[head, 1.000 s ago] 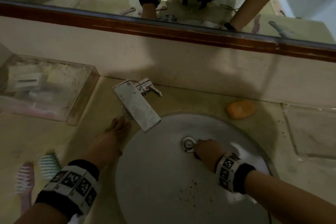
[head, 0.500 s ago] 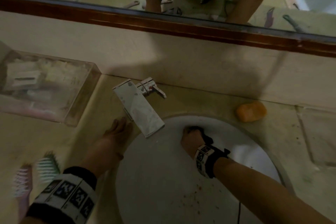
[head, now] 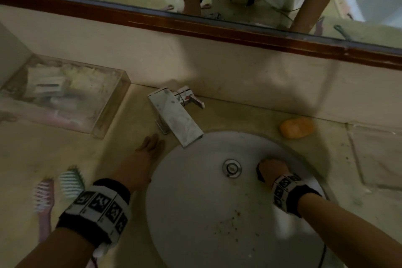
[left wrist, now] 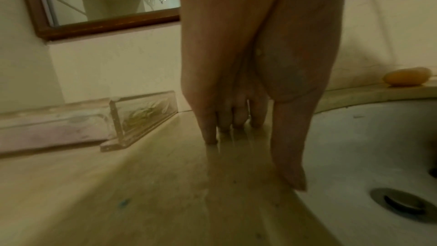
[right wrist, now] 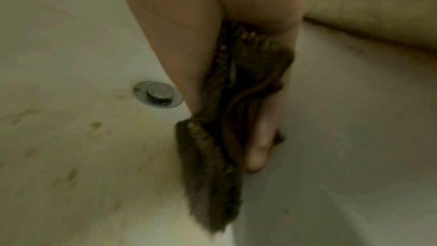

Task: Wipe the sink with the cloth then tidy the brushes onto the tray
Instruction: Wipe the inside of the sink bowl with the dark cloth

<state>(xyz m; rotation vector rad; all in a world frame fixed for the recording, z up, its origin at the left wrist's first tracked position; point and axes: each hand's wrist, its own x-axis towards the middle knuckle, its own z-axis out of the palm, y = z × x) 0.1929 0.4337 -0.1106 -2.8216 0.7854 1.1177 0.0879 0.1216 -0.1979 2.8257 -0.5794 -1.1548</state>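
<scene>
My right hand (head: 272,169) is inside the white sink (head: 195,191), just right of the drain (head: 231,168), and grips a dark brown cloth (right wrist: 212,147) pressed to the basin wall. Brown specks lie on the basin's near side (head: 230,224). My left hand (head: 148,150) rests with straight fingers (left wrist: 210,134) on the beige counter beside the sink's left rim. A green brush (head: 70,183) and a pink brush (head: 42,200) lie on the counter at the left. The clear tray (head: 108,113) stands at the back left with small items in it.
A chrome tap (head: 176,119) juts over the sink's back rim. An orange soap bar (head: 297,127) lies on the counter at the back right. A wood-framed mirror (head: 195,22) runs along the wall above the backsplash.
My right hand with the cloth has swept from the basin's back wall, left of the drain, to its right side, uncovering the drain. The left hand has stayed put.
</scene>
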